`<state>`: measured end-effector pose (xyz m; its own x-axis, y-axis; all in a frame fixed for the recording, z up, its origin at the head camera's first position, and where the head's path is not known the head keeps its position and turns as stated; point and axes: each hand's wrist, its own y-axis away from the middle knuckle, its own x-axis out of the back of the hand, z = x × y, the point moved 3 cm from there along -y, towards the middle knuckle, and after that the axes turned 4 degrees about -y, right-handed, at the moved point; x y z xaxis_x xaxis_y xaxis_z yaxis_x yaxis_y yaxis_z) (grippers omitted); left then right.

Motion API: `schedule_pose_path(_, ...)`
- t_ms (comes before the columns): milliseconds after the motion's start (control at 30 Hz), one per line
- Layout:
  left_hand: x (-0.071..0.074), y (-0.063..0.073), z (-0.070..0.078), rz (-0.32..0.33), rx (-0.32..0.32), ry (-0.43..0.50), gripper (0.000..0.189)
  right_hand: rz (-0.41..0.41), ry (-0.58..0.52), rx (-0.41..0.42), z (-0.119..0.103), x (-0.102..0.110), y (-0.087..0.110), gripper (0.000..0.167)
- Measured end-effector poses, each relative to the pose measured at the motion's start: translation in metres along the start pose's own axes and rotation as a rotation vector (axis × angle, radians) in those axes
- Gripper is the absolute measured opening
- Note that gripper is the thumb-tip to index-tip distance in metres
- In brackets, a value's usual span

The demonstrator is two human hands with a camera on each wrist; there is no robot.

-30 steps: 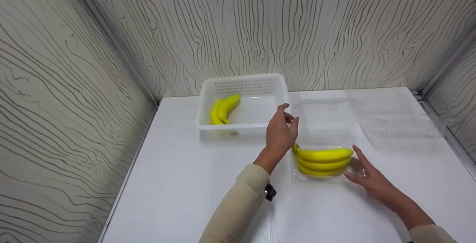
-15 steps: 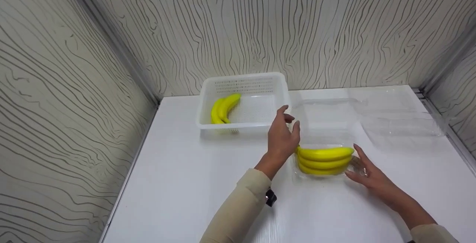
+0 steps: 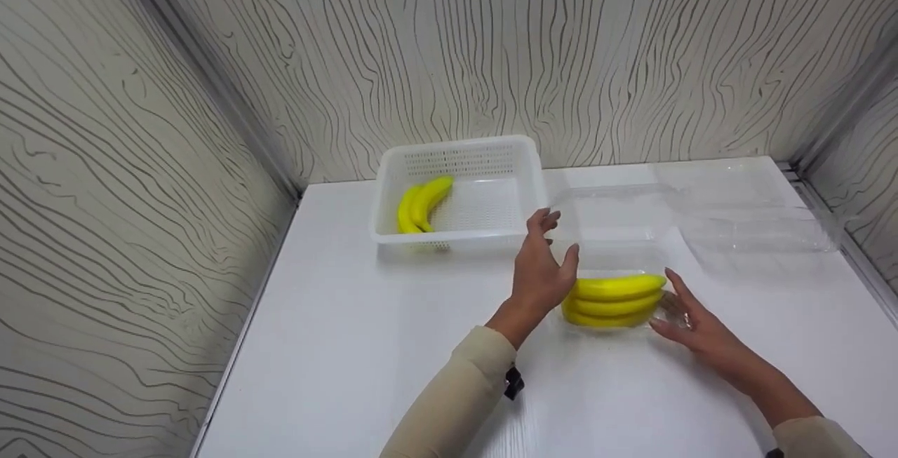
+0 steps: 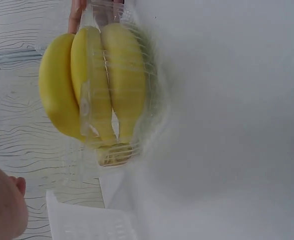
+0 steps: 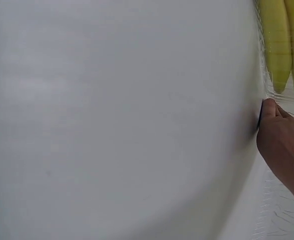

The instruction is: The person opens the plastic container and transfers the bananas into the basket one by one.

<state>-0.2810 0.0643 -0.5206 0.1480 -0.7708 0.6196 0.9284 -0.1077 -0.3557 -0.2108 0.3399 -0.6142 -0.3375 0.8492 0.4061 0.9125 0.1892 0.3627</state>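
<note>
A bunch of yellow bananas (image 3: 614,300) lies in a clear plastic clamshell box (image 4: 149,107), its transparent lid (image 3: 610,195) folded back behind it. My left hand (image 3: 544,272) is at the stem end of the bunch, thumb apart from the fingers and nothing gripped; it hides the stem in the head view. At the opposite end, my right hand (image 3: 705,332) holds the box's end between thumb and fingers. The right wrist view catches that hand (image 5: 284,142) low beside the box's corner, just below the banana tips (image 5: 282,75).
Back left on the white table (image 3: 365,346) stands a white perforated basket (image 3: 459,237) with yellow bananas (image 3: 424,205) at its left side. More clear plastic packaging (image 3: 765,230) lies at the back right. Patterned walls (image 3: 463,51) border the table.
My left hand has moved right and a little toward me, now covering the stem end. The bunch has shifted slightly right, while my right hand stays at the box's end.
</note>
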Motion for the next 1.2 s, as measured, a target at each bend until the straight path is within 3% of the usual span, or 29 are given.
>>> schedule_pose_path(167,-0.003,0.000,-0.002,-0.048,-0.019,-0.075,0.064,0.002,0.016,0.011,-0.002,-0.002,0.003,0.103)
schedule_pose_path(400,-0.006,0.001,0.000,-0.126,-0.082,-0.084,0.052,0.003,0.035,0.002,0.004,-0.001,0.013,0.104)
schedule_pose_path(533,-0.013,0.007,0.004,-0.281,-0.142,-0.181,0.050,0.008,0.029,0.002,0.005,0.000,0.015,0.104)
schedule_pose_path(633,-0.023,0.015,0.008,-0.449,-0.193,-0.333,0.069,0.011,0.024,0.003,0.005,0.001,0.016,0.104)
schedule_pose_path(733,-0.033,0.025,0.010,-0.562,-0.250,-0.472,0.090,0.015,0.031,0.005,0.004,0.000,0.016,0.103)
schedule_pose_path(833,-0.041,0.033,0.011,-0.599,-0.288,-0.557,0.102,0.017,0.034,0.010,0.006,0.000,0.016,0.102)
schedule_pose_path(1000,-0.050,0.043,0.012,-0.656,-0.275,-0.618,0.109,0.018,0.044,0.006,0.007,0.001,0.016,0.102)
schedule_pose_path(1200,-0.057,0.044,0.013,-0.667,-0.286,-0.639,0.087,0.011,0.013,0.004,0.005,0.001,0.018,0.102)
